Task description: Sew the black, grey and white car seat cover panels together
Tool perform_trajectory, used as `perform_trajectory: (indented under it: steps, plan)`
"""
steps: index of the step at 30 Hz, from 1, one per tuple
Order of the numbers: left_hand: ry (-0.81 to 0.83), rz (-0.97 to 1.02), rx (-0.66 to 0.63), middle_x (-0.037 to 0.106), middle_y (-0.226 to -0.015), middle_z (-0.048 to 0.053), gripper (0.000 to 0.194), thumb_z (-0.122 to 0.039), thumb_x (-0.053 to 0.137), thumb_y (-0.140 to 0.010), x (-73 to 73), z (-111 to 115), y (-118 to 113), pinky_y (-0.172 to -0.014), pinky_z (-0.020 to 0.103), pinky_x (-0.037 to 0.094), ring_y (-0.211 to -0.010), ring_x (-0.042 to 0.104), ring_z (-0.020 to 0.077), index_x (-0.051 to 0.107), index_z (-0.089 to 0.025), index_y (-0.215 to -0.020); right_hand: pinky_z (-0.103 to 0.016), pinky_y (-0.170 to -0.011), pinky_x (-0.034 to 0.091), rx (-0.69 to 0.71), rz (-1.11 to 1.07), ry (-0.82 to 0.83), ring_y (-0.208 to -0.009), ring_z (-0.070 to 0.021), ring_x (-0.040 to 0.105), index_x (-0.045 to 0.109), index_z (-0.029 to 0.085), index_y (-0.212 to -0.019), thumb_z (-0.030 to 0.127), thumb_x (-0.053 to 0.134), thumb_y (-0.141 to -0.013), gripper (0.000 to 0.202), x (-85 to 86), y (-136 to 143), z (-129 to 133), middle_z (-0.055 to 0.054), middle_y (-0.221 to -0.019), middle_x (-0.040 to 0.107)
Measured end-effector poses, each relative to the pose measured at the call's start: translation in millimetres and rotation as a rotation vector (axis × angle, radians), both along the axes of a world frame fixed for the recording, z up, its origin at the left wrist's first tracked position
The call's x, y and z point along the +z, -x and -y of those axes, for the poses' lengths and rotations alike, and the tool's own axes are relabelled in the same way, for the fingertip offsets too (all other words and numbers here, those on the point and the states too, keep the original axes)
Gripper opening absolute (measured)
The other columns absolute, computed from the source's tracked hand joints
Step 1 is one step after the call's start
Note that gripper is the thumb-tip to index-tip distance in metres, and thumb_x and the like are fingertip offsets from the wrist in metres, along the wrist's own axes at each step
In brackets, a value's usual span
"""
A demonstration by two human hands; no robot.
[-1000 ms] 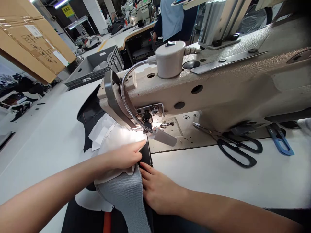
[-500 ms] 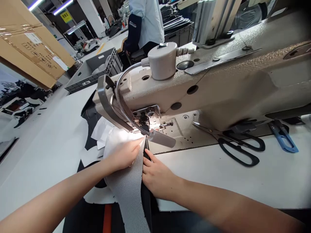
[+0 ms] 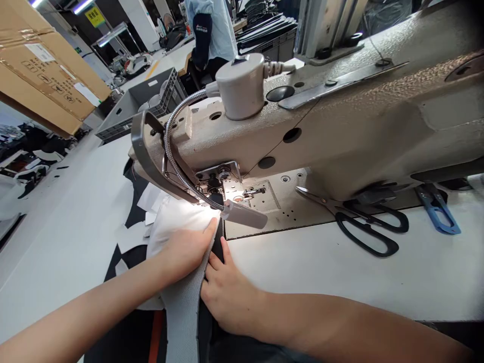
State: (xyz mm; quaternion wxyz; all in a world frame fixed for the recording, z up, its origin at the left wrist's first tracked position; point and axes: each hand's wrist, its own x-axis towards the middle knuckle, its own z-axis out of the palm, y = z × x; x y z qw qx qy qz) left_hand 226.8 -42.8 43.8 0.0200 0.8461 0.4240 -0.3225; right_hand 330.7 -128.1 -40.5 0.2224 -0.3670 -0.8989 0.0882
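Note:
Grey mesh fabric with a black layer along its right side runs from the bottom edge up to the lit needle area of a beige sewing machine. My left hand is closed on the grey and white fabric just below the presser foot. White material lies bunched beside it. Lower and to the right, my right hand grips the fabric's right edge, its index finger pointing up along the black layer. The fabric under both hands is partly hidden.
Black-handled scissors and a blue tool lie right on the white table. A grey crate and a cardboard box stand at the back left. Behind the machine is a person in a light blue top.
The camera view has shifted slightly. My right hand has moved down and left along the fabric edge. The fabric hangs further left, and my left hand stays on it near the needle area.

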Motion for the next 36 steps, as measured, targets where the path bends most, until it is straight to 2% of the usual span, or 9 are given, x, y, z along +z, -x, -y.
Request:
perform_trajectory:
  steps: [5, 12, 15, 19, 22, 25, 28, 31, 36]
  plan:
    - [-0.166, -0.182, -0.052, 0.064, -0.077, 0.013, 0.059, -0.004, 0.033, -0.086, -8.6, 14.6, -6.5, -0.052, 0.029, 0.047, -0.064, 0.066, 0.0242, 0.032, -0.008, -0.145, -0.067, -0.106, 0.025, 0.003, 0.005, -0.122, -0.116, -0.0352, 0.049, 0.068, 0.014, -0.097, 0.024, 0.048, -0.09, 0.024, -3.6, 0.2, -0.6, -0.014, -0.109, 0.065]
    - [-0.013, -0.129, -0.191, 0.068, -0.086, 0.014, 0.059, -0.009, 0.034, -0.087, -4.6, 0.0, 8.5, -0.06, 0.034, 0.05, -0.074, 0.066, 0.027, 0.027, -0.005, -0.146, -0.051, -0.095, 0.043, -0.067, -0.019, -0.339, -0.104, -0.0319, 0.06, 0.064, 0.011, -0.092, 0.018, 0.047, -0.087, 0.019, -8.1, -6.3, 3.0, -0.017, -0.104, 0.066]
    - [-0.003, -0.097, -0.138, 0.07, -0.089, 0.012, 0.062, -0.011, 0.035, -0.087, -4.8, 0.3, 13.6, -0.061, 0.031, 0.048, -0.073, 0.066, 0.024, 0.022, -0.009, -0.148, -0.046, -0.089, 0.047, -0.077, -0.014, -0.369, -0.101, -0.0319, 0.062, 0.062, 0.01, -0.089, 0.016, 0.047, -0.086, 0.017, -8.3, -7.7, 4.1, -0.019, -0.101, 0.067]
    - [0.073, -0.023, -0.075, 0.07, -0.088, 0.013, 0.063, -0.019, 0.032, -0.091, -6.9, 9.9, 16.4, -0.06, 0.03, 0.046, -0.073, 0.066, 0.0237, 0.014, -0.007, -0.149, -0.043, -0.098, 0.043, -0.014, 0.025, -0.311, -0.105, -0.0293, 0.06, 0.062, 0.008, -0.097, 0.016, 0.049, -0.086, 0.019, -5.8, -19.0, 1.6, -0.017, -0.106, 0.065]
    - [0.097, 0.067, -0.005, 0.07, -0.098, 0.015, 0.063, -0.036, 0.028, -0.095, -4.6, 15.2, 14.3, -0.065, 0.033, 0.048, -0.083, 0.067, 0.0266, 0.015, -0.008, -0.149, -0.043, -0.11, 0.032, 0.132, 0.061, -0.11, -0.118, -0.0321, 0.051, 0.058, 0.005, -0.115, 0.03, 0.061, -0.078, 0.045, 0.3, -31.5, -0.6, -0.017, -0.116, 0.062]
    - [0.095, 0.051, 0.046, 0.069, -0.1, 0.014, 0.067, -0.036, 0.035, -0.091, 0.3, 17.4, 7.4, -0.065, 0.034, 0.048, -0.084, 0.067, 0.0281, 0.015, -0.01, -0.15, -0.046, -0.114, 0.027, 0.175, 0.064, 0.016, -0.132, -0.0368, 0.036, 0.053, 0.005, -0.125, 0.036, 0.069, -0.07, 0.065, 5.2, -37.0, 0.4, -0.015, -0.126, 0.057]
    - [0.095, -0.026, 0.062, 0.07, -0.096, 0.014, 0.073, -0.023, 0.043, -0.085, 2.8, 19.9, -1.1, -0.062, 0.032, 0.048, -0.079, 0.068, 0.0277, 0.014, -0.009, -0.15, -0.047, -0.111, 0.032, 0.139, 0.062, -0.036, -0.133, -0.0358, 0.036, 0.054, 0.008, -0.125, 0.027, 0.063, -0.08, 0.05, 5.0, -33.6, 4.4, -0.013, -0.129, 0.056]
    - [0.072, -0.048, 0.052, 0.07, -0.091, 0.016, 0.076, -0.012, 0.046, -0.08, 2.5, 22.6, -4.6, -0.061, 0.031, 0.047, -0.076, 0.068, 0.0281, 0.015, -0.007, -0.15, -0.044, -0.104, 0.041, 0.057, 0.038, -0.2, -0.126, -0.0327, 0.046, 0.055, 0.009, -0.125, 0.017, 0.052, -0.088, 0.038, 1.6, -28.2, 10.0, -0.013, -0.129, 0.057]
    - [0.151, 0.112, 0.175, 0.071, -0.095, 0.013, 0.069, -0.01, 0.038, -0.083, 5.9, 13.9, 3.8, -0.067, 0.032, 0.048, -0.082, 0.068, 0.0273, 0.02, -0.012, -0.15, -0.04, -0.095, 0.05, -0.023, 0.025, -0.346, -0.114, -0.0305, 0.057, 0.059, 0.008, -0.122, 0.013, 0.047, -0.09, 0.035, -2.5, -26.5, 19.6, -0.014, -0.123, 0.062]
